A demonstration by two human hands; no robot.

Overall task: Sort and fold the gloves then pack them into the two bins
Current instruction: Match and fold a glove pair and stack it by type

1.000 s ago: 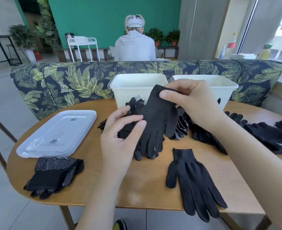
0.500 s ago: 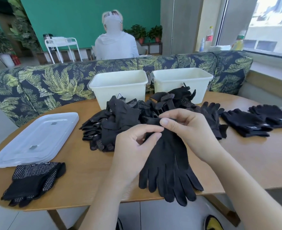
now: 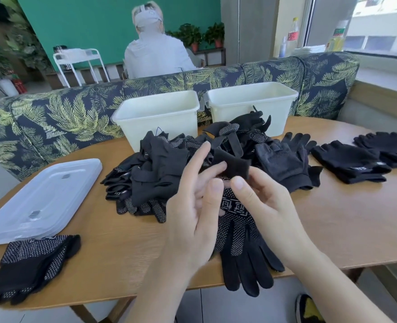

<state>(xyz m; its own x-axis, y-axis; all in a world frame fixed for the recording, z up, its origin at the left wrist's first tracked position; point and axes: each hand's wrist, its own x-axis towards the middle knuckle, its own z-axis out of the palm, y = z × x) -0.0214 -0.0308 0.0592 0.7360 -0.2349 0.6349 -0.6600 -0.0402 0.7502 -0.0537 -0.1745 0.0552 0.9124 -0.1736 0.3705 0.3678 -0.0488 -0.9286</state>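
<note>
clear lids (image 3: 41, 201) — leaf-print sofa (image 3: 60, 117), seated person (image 3: 154, 54)

A café or lounge-style seating area is showing here: a leaf-patterned sofa (image 3: 81, 113) is curving round a wooden table (image 3: 346, 220), potted plants (image 3: 190, 34) are lining a green wall (image 3: 95, 22), and another person (image 3: 155, 52) is sitting beyond.

Bare surface (image 3: 346, 220) is lying open right of the hands, between the near edge and the folded gloves (image 3: 349, 163) at far right. The loose glove pile (image 3: 169, 169) is crowding the middle, blocking the low approach to both bins (image 3: 155, 120); their open tops are staying reachable from above. At left, the clear lid (image 3: 41, 199) and a dotted pair (image 3: 32, 264) are leaving a bare strip between them and the pile
</note>
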